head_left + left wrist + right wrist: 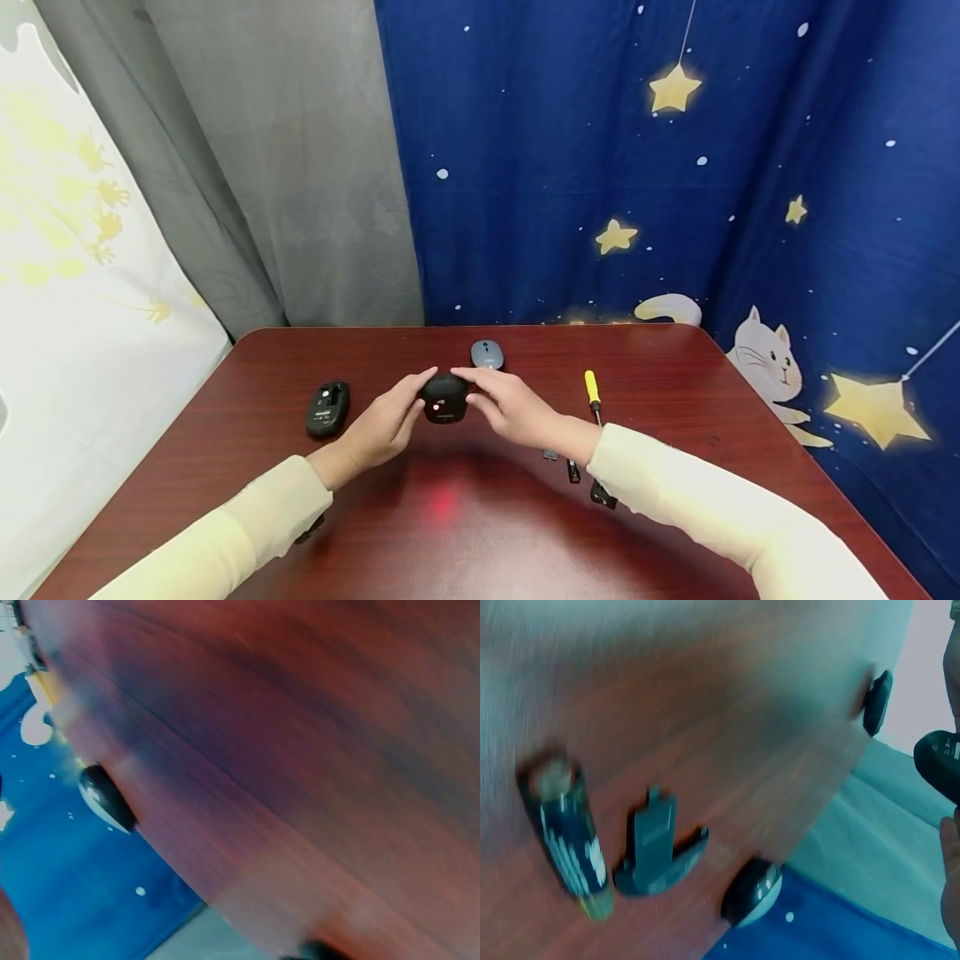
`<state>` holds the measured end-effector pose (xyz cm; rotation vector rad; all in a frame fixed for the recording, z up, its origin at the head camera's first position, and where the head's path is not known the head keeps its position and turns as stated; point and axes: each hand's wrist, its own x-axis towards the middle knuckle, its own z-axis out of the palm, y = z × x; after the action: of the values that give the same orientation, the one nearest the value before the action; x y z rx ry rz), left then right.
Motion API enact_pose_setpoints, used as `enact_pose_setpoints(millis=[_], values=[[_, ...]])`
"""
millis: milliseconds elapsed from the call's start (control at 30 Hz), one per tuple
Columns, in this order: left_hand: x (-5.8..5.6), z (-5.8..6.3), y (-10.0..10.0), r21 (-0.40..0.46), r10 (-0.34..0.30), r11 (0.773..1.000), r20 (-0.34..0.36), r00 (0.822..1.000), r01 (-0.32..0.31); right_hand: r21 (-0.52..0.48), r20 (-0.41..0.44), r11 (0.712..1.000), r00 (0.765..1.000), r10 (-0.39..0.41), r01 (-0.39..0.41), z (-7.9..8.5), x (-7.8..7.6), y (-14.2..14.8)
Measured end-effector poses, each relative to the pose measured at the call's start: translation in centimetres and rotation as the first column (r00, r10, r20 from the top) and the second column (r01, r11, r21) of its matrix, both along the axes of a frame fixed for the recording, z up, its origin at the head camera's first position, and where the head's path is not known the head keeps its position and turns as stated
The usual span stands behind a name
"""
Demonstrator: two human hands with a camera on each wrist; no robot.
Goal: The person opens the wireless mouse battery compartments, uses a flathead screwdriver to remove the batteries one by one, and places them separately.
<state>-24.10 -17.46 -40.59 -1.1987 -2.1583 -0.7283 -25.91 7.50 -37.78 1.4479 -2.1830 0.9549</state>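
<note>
Above the middle of the table, a black computer mouse (446,398) is held between both hands, its underside facing the head camera with a small red light glowing. My left hand (384,423) pinches its left side with fingers and thumb. The fingers and thumb of my right hand (513,407) grip the opposite side. At the right edge of the right wrist view, the held mouse (937,761) is only partly visible. A grey-blue mouse (487,354) sits just behind it on the table. Left of the left hand lies another black mouse (327,408), underside up.
A yellow-handled screwdriver (592,387) lies beyond the right forearm. Near the right sleeve are a battery (573,472), a small dark cover piece (652,847) and a black object (602,495), partly hidden. Another dark item (310,529) shows beneath the left sleeve. Curtains hang behind the table.
</note>
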Motion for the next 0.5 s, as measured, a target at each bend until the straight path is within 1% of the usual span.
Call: enact_pose_setpoints(millis=[67, 133, 200, 233, 267, 300, 333, 367, 400, 467, 500], values=[[0.4, -0.1, 0.5, 0.057, 0.010, 0.998, 0.065, 0.998, -0.014, -0.040, 0.123, 0.999, 0.992, -0.026, 0.031, -0.2, 0.5, 0.0], [0.9, -0.2, 1.0, 0.121, 0.014, 0.992, 0.128, 0.992, -0.030, -0.082, 0.244, 0.995, 0.969, -0.038, 0.060, -0.4, 1.0, -0.1], [1.4, -0.3, 1.5, 0.190, 0.011, 0.981, 0.192, 0.981, -0.048, -0.119, 0.348, 0.989, 0.936, -0.046, 0.092, -0.6, 1.4, -0.1], [1.6, -0.4, 1.8, 0.223, 0.006, 0.973, 0.230, 0.973, -0.059, -0.137, 0.394, 0.985, 0.918, -0.042, 0.104, -0.7, 1.6, -0.1], [1.8, -0.5, 2.0, 0.254, 0.001, 0.965, 0.266, 0.964, -0.071, -0.159, 0.444, 0.981, 0.895, -0.029, 0.111, -0.8, 1.8, -0.1], [2.1, -0.5, 2.2, 0.285, -0.011, 0.955, 0.309, 0.951, -0.082, -0.178, 0.484, 0.977, 0.875, -0.017, 0.118, -0.9, 2.0, -0.1], [2.3, -0.6, 2.4, 0.315, -0.030, 0.945, 0.361, 0.932, -0.092, -0.197, 0.524, 0.973, 0.852, -0.002, 0.123, -0.9, 2.2, -0.1], [2.5, -0.6, 2.6, 0.342, -0.048, 0.934, 0.413, 0.909, -0.106, -0.215, 0.563, 0.968, 0.827, 0.014, 0.130, -1.0, 2.3, -0.1], [2.8, -0.6, 2.7, 0.366, -0.075, 0.923, 0.474, 0.878, -0.118, -0.235, 0.604, 0.963, 0.796, 0.035, 0.135, -1.0, 2.5, -0.1], [3.1, -0.7, 3.1, 0.415, -0.140, 0.899, 0.580, 0.803, -0.143, -0.261, 0.674, 0.953, 0.736, 0.065, 0.155, -1.1, 2.7, -0.1], [3.2, -0.7, 3.2, 0.435, -0.174, 0.887, 0.627, 0.759, -0.155, -0.270, 0.700, 0.949, 0.710, 0.077, 0.164, -1.1, 2.9, -0.1]])
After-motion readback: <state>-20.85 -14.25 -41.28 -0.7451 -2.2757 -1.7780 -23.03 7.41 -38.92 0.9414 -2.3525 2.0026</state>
